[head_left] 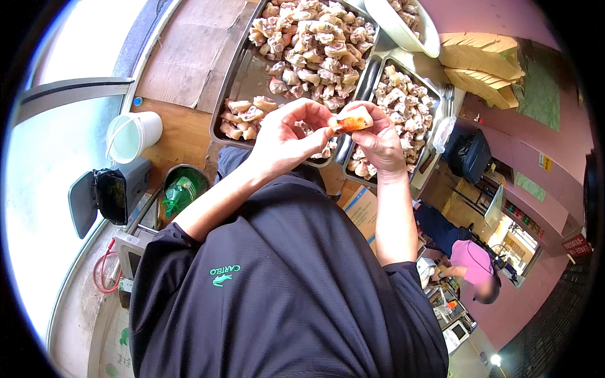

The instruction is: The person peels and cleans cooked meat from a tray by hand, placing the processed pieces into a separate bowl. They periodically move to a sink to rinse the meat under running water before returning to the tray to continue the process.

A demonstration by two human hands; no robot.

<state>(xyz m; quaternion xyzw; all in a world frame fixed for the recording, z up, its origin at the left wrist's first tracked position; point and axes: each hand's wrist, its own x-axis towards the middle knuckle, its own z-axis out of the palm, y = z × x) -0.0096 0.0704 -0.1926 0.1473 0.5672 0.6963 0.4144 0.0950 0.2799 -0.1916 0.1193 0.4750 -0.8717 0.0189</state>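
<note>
1. Between my fingertips, just above the near ends of the trays, is the piece of meat [356, 121], orange-brown on its upper face. My left hand [296, 129] pinches one end between thumb and forefinger; my right hand [380, 138] pinches the other.
2. To handle it well, I judge both pinches should be light but sure, as the surface looks slippery. Turning it slowly, low over the trays, would show every side and let a slip land among the rest.
3. Beside my left wrist, a small pile [242, 118] lies in the big tray [252, 72], apart from its larger heap [321, 47].
4. On my right is the smaller tray [439, 101], full of pieces. I expect the raised rims could catch my wrists.
5. Off to my left stand a white bucket [146, 133] and a dark bin holding a green bottle [181, 195].
6. Beyond the smaller tray is a white basin [401, 36]; well off to the right, someone in a pink shirt [471, 259] bends forward.
</note>
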